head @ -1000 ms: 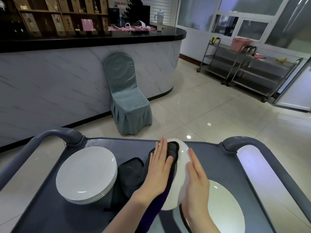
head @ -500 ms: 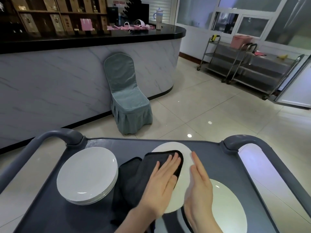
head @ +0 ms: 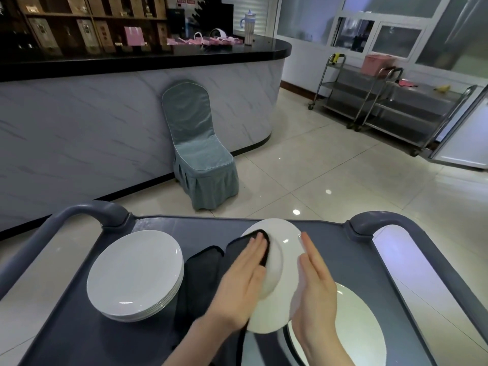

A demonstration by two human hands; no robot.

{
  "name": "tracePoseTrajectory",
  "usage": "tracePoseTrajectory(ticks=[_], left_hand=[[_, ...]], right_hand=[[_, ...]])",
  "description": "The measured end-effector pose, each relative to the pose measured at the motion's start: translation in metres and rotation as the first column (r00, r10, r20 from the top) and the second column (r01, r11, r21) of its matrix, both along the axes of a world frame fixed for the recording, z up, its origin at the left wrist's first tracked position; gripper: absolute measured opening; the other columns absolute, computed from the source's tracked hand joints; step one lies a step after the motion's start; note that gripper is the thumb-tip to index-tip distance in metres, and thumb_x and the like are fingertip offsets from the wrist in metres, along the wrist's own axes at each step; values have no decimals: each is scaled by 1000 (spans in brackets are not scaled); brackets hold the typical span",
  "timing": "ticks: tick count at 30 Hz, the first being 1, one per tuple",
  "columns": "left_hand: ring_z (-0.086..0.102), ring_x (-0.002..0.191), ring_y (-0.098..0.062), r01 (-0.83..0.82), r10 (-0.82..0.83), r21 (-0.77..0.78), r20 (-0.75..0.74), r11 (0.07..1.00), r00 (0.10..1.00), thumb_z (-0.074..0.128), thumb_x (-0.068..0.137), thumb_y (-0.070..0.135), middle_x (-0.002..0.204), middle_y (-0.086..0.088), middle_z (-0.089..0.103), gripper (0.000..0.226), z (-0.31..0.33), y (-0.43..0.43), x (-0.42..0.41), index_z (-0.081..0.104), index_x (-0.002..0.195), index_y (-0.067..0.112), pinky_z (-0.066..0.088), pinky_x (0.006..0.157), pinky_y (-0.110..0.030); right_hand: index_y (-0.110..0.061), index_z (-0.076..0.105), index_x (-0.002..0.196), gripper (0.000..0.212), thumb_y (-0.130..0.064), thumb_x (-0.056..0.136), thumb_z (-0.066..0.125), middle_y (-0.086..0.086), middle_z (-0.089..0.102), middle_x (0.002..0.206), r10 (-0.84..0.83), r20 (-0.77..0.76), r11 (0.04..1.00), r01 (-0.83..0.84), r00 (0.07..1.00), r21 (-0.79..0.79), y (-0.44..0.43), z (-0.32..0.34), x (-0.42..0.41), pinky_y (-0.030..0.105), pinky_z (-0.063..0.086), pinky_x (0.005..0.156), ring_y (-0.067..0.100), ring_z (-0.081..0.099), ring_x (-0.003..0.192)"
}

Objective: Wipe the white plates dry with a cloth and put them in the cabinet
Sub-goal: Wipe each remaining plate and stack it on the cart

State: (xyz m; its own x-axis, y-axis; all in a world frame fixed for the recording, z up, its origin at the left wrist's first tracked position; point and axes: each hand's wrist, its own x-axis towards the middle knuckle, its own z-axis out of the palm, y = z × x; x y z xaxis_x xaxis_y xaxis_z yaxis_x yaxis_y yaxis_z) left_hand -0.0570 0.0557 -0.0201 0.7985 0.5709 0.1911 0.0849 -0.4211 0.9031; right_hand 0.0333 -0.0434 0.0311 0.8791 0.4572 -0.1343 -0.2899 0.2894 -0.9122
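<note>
- Turned further open than a second ago, the held plate [head: 281, 260] stands tilted above the cart [head: 343, 247], showing more of its face; wiping looks mid-way, with a stack of plates [head: 134, 273] waiting at left
- Dark cloth [head: 203, 273] has slid to the plate's upper left, the rest trailing onto the cart
- Left hand [head: 243, 283] presses the cloth with flat, straight fingers, gripping nothing
- Right hand [head: 314, 286] props the plate's far side, fingers straight; the contact itself is hidden
- Another plate [head: 356, 326] lies partly behind the right arm; no cabinet can be made out, nor any wetness

Left grip [head: 243, 282], right grip [head: 315, 286] bare; forearms [head: 190, 347] bare too
</note>
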Motion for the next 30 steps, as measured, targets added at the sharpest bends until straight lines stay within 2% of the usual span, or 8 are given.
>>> tracePoseTrajectory(ticks=[4,9,12,18,21,23,26,30], left_hand=[[13,146,10,-13,13,-4,-78,1000,997,33,103,35,157,30,21,49,0,10,-4,27,152,35,17,124,-35],[27,144,3,-4,0,92,47,996,999,40,100,24,151,32,34,45,-1,-31,-15,43,144,33,23,120,-26],[24,147,-1,97,-103,82,71,992,992,40,102,20,156,24,33,46,1,-42,-12,38,147,29,22,119,-23],[-8,146,11,44,-34,53,-174,998,984,28,101,43,160,31,-4,56,-15,-7,-4,-2,149,46,3,125,-36],[-6,149,5,69,-54,42,-285,997,957,33,105,45,161,29,-6,59,-28,9,-14,1,155,40,6,125,-38],[4,151,-5,-8,33,65,-390,998,920,42,104,42,162,20,5,57,-27,18,-19,21,156,30,9,124,-31],[51,125,2,-248,188,-205,-270,947,944,55,100,32,145,12,49,36,0,23,-24,55,135,31,39,104,-16],[72,99,-11,-124,179,-726,0,677,984,55,97,43,119,11,67,36,39,28,-30,47,132,49,61,77,-32]], right_hand=[[-28,72,113,35,-5,102,48,-21,70,119,-22,26,999,23,999,-45,3,0,8,25,42,100,-3,62,116],[-27,71,118,36,-5,102,46,-16,69,125,-100,35,989,103,994,-101,-2,-9,16,32,41,109,4,59,123],[-27,70,120,38,-6,102,45,-23,68,123,-93,72,982,104,993,-157,-6,-11,12,26,40,107,-6,58,119],[-37,68,114,36,-10,103,47,-31,67,119,-72,157,984,96,985,-151,-6,0,10,18,43,92,-13,59,112],[-42,63,122,36,-15,104,47,-36,62,124,-30,263,974,87,964,-207,-3,-2,10,19,39,99,-14,54,119],[-50,56,125,39,-17,105,46,-45,54,125,8,372,955,104,928,-278,-1,-5,6,14,36,100,-20,48,120],[-70,42,123,51,-22,105,45,-57,43,123,86,516,922,128,852,-366,7,-5,-4,0,34,90,-30,41,116],[-80,26,128,46,-45,102,39,-53,56,97,369,643,849,39,672,-527,17,-11,-24,-1,41,72,-22,57,91]])
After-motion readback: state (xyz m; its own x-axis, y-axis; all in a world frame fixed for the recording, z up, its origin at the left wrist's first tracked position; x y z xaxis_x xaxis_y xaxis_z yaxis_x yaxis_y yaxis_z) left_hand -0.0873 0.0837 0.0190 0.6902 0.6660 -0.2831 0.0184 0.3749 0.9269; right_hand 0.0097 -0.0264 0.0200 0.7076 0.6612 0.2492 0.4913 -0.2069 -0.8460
